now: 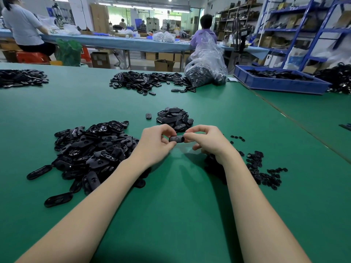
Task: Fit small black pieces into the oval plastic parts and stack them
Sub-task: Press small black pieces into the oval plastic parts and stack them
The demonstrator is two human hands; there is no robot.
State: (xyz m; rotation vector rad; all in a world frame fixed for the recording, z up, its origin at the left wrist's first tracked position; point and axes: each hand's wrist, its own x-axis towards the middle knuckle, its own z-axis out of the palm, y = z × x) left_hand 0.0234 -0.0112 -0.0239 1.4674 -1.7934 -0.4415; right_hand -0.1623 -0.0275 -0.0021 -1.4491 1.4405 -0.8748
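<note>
Both hands pinch one oval part (176,139) above the green bench (180,205), left hand (154,144) and right hand (206,140) covering its ends. Small black pieces (266,171) hide partly behind the right arm.

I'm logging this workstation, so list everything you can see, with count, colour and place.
oval plastic part: one, black, held between both hands
unfitted oval parts pile: many, black, near left
small black pieces: many, black, near right
finished pile: many, black, just beyond the hands
far pile: many, black, table's far side
clear bag of parts: one, far right of centre
blue tray: one, far right, holding black parts
table: one, green
left hand: pinches the part's left end
right hand: pinches its right end
</note>
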